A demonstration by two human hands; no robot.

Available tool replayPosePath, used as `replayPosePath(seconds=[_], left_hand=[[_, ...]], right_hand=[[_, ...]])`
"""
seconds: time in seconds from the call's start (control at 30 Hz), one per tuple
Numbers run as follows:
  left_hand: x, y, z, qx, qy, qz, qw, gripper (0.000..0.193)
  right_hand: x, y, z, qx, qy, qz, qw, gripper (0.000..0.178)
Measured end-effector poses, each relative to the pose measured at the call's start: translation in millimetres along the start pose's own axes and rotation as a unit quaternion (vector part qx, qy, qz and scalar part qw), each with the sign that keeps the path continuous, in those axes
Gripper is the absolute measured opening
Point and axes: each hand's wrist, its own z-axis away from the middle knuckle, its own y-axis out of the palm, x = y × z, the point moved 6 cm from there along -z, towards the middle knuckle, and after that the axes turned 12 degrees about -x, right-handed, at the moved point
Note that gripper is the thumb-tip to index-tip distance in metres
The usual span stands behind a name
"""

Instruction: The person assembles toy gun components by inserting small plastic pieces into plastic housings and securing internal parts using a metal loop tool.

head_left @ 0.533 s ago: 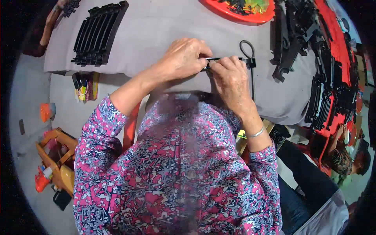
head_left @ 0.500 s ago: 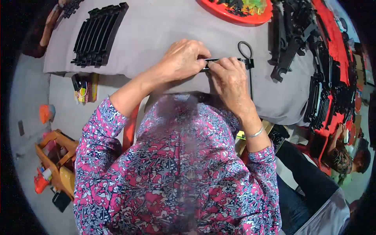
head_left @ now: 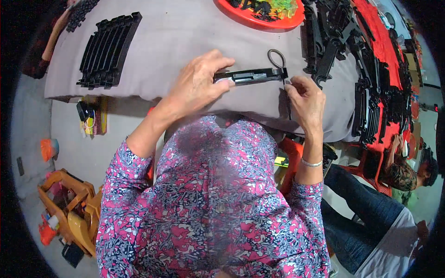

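One grey-clothed table [head_left: 167,41] fills the upper middle, its near edge running just below both hands. The widest open cloth lies left of and beyond the left hand; to the right, only a narrow bare strip separates the right hand from one heap of black parts [head_left: 331,39], too tangled to count, which spreads along the right side. One row of black strips [head_left: 109,51] lies at the left, well apart from the hands: about six or seven, side by side, their borders merging. One red tray [head_left: 282,28], cut off by the top of the view, holds many small black and yellow-green pieces.

Two hands work near the table's near edge. The left hand [head_left: 201,78] is closed around the left end of one long black part [head_left: 252,76], thumb on its near edge, forefinger stretched out above its far edge. The part slants slightly upward to the right, between the hands. The right hand [head_left: 306,99] has its fingertips drawn together beside one looped rod [head_left: 289,111]; whether they pinch it I cannot tell. The rod's loop stands beyond the part's right end, its stem pointing toward the near edge. One silvery bracelet [head_left: 311,163] circles the right wrist.
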Motion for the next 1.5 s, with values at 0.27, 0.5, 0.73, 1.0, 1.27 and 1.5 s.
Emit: replayPosePath(seconds=[0.27, 0.5, 0.73, 1.0, 1.27, 1.5], left_hand=[[3.3, 12.7, 1.2, 0.0, 0.053, -0.082, 0.995, 0.041], [7.7, 6.6, 4.8, -0.019, 0.055, -0.08, 0.995, 0.035], [6.9, 7.6, 12.1, -0.033, 0.062, -0.085, 0.994, 0.036], [8.3, 5.9, 12.1, -0.07, 0.091, -0.105, 0.988, 0.037], [5.7, 6.3, 12.9, -0.046, 0.056, -0.104, 0.992, 0.03], [10.0, 4.5, 11.8, -0.04, 0.048, -0.086, 0.994, 0.03]], right_hand=[[-0.2, 21.0, -19.9, 0.064, -0.027, 0.117, 0.991, 0.021], [-4.1, 18.4, -19.0, 0.064, 0.049, 0.15, 0.985, 0.023], [-1.3, 19.7, -11.2, 0.039, 0.014, 0.203, 0.978, 0.023], [-13.6, 19.0, -11.4, 0.025, 0.012, 0.147, 0.989, 0.02], [-13.8, 9.6, -12.6, 0.025, 0.04, 0.02, 0.999, 0.023], [28.7, 8.7, -59.3, 0.055, -0.038, -0.037, 0.997, 0.03]])
